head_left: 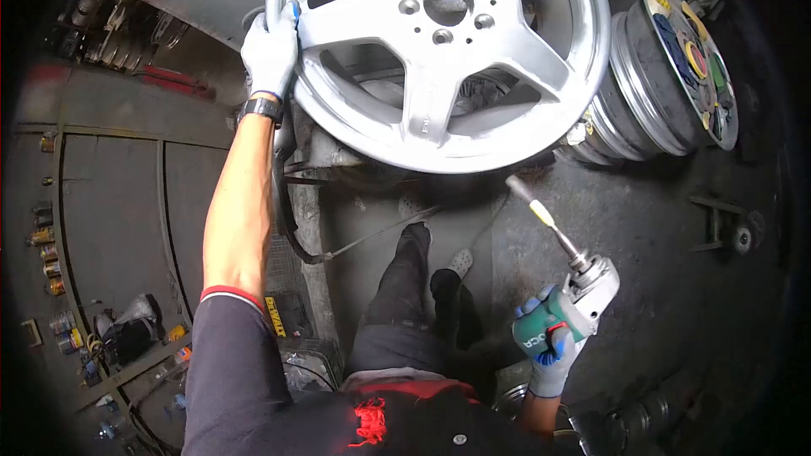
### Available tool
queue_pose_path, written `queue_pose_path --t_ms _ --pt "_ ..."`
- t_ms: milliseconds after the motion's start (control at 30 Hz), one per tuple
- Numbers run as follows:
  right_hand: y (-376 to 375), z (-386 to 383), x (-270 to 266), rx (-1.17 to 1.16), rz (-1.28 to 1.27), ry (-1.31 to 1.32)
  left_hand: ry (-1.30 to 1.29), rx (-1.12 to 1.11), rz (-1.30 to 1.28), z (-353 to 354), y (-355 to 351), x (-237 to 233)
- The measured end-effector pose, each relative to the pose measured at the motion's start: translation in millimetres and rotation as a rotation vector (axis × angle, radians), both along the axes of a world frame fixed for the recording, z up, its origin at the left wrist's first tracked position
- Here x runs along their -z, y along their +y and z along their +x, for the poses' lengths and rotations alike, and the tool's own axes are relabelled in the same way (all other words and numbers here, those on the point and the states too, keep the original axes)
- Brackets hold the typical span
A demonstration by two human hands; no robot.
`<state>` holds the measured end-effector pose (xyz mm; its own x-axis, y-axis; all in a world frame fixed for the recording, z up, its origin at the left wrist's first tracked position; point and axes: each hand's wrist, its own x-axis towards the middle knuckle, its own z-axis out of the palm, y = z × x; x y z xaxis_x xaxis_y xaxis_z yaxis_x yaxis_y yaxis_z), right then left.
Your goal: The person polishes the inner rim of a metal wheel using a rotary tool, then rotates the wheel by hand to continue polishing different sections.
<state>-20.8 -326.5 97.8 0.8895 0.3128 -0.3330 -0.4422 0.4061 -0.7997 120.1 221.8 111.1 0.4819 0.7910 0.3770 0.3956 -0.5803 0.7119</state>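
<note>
A silver five-spoke alloy wheel fills the top middle, face toward me, its top cut off by the view. My left hand, in a white and blue work glove, is closed on the wheel's left edge; some fingers are hidden behind the rim. At lower right my right hand, gloved in grey and blue, wraps round a green power grinder with a metal head. From that head a long spindle with a yellow band points up and left. Its blurred tip is apart from the wheel, just below its lower right edge.
More wheel rims stand stacked at the right; a round tray on them carries several coloured abrasive pieces. A dark hose hangs left of my legs. Cans line the far left, and a wheeled metal frame is at right.
</note>
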Motion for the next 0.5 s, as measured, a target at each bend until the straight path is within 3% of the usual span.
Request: queue_pose_path --t_ms 100,167,233,300,367,400,500 --pt "-5.4 -4.2 16.2 0.067 0.004 0.103 -0.001 -0.065 0.06 -5.8 -4.3 5.7" --pt "5.9 -10.4 16.8 0.145 -0.04 0.033 -0.004 -0.099 0.051 -13.3 -14.5 15.1" --pt "12.0 -12.6 14.5 0.156 -0.253 -0.165 -0.157 -0.149 -0.018 -22.7 -33.6 30.3" --pt "5.8 -19.8 28.3 0.178 -0.242 -0.025 -0.234 -0.247 -0.057 -32.8 -55.9 49.2" --pt "12.5 -17.4 21.1 0.158 -0.029 0.064 -0.234 -0.323 -0.206 -40.5 -73.9 68.0" --pt "24.2 -16.8 20.0 0.158 -0.168 -0.237 -0.228 -0.381 -0.225 -42.1 -96.2 66.9" --pt "48.2 -9.3 20.8 0.183 -0.101 -0.055 -0.296 -0.487 -0.283 -44.0 -120.0 89.3"
